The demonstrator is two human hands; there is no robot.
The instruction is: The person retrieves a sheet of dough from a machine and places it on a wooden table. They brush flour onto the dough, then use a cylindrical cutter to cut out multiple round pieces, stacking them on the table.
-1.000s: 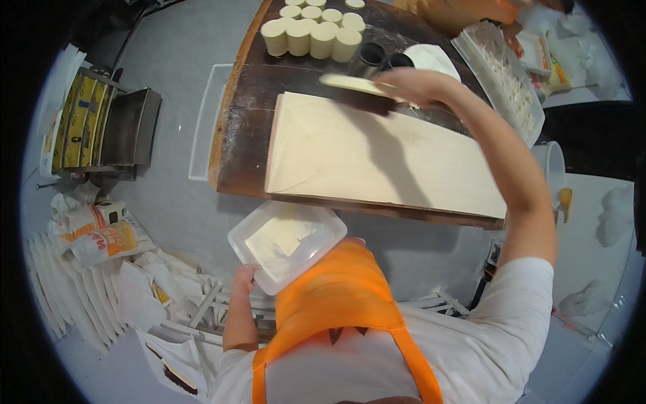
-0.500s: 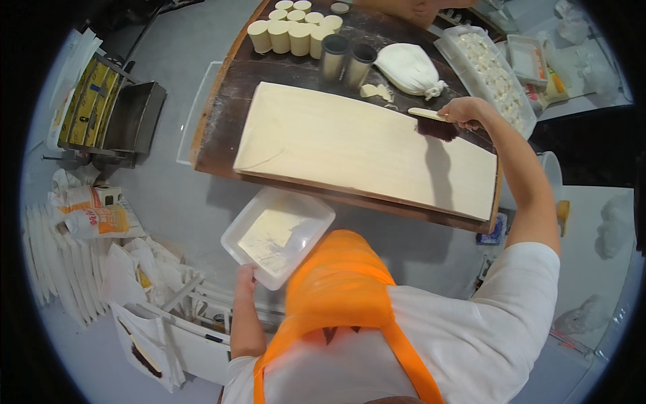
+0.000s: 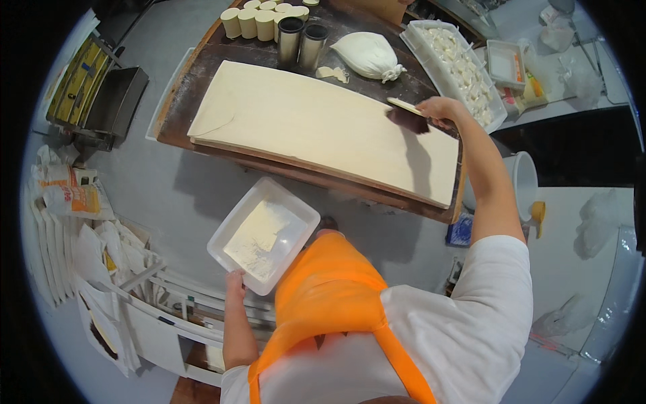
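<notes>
A long, flat sheet of pale dough (image 3: 316, 128) lies across the dark wooden table (image 3: 176, 111). Over its right part, my right hand (image 3: 441, 111) grips a dark-bristled brush (image 3: 408, 120) by its pale handle; a shadow falls on the dough beneath. My left hand (image 3: 235, 281) is closed on the near-left corner of a white plastic tub (image 3: 301, 214), held in front of my apron, below the table's near edge. White flour (image 3: 259, 236) covers part of the tub's bottom.
Two metal canisters (image 3: 301, 44), dough scraps (image 3: 333, 73), a tied white cloth bundle (image 3: 369, 55) and several pale cylinders (image 3: 256, 22) stand beyond the dough. A long white tray (image 3: 457, 71) is at far right. A white bucket (image 3: 521, 176) stands beside the table's right end.
The view has shifted, so the table appears farther left and higher. My right hand still holds the brush over the dough's right part; my left hand keeps the tub.
</notes>
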